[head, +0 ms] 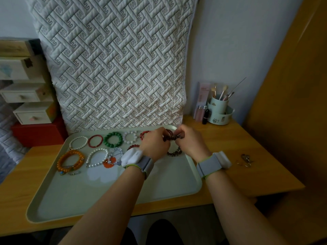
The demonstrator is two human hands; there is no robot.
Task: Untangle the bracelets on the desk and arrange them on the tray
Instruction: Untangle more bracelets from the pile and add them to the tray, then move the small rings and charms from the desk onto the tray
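A pale green tray (168,188) lies on the wooden desk. On it sit several bracelets: a pearl one (78,142), a thin red one (95,140), a green beaded one (113,139), a white beaded one (130,136), an amber one (70,161) and a second pearl one (97,157). Over the tray's far right corner, my left hand (155,144) and my right hand (191,141) both grip a dark red beaded bracelet (169,137), held between them. A brown beaded bracelet (174,152) lies on the tray just below.
A small metal bracelet or clasp (246,160) lies on the desk (247,174) right of the tray. A mint brush holder (219,110) and lipsticks stand at the back right. A quilted cushion (113,64) leans behind the tray. Small drawers (30,103) stack at the left.
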